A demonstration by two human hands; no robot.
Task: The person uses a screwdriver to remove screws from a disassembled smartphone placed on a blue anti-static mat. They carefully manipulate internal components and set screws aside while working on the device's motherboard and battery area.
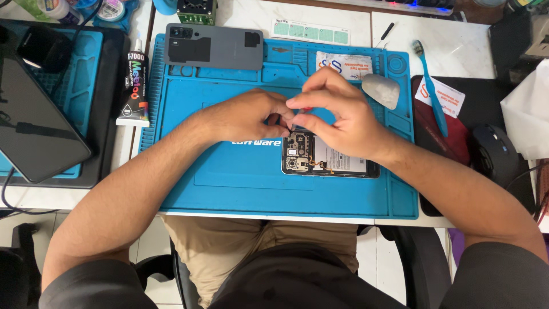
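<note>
An opened phone [334, 163] lies face down on a blue work mat [229, 183], its circuit board and battery exposed. My left hand [246, 117] and my right hand [337, 114] meet just above the phone's camera end. Their fingertips pinch together over a small part, too tiny and too hidden to identify. The right hand covers the phone's upper edge.
The phone's grey back cover [213, 47] rests at the mat's top. A glue tube [135, 86] stands left of the mat, a dark tablet [34, 120] beyond it. A grey pick [381, 90], a blue toothbrush [432, 86] and a black mouse [494, 151] lie at the right.
</note>
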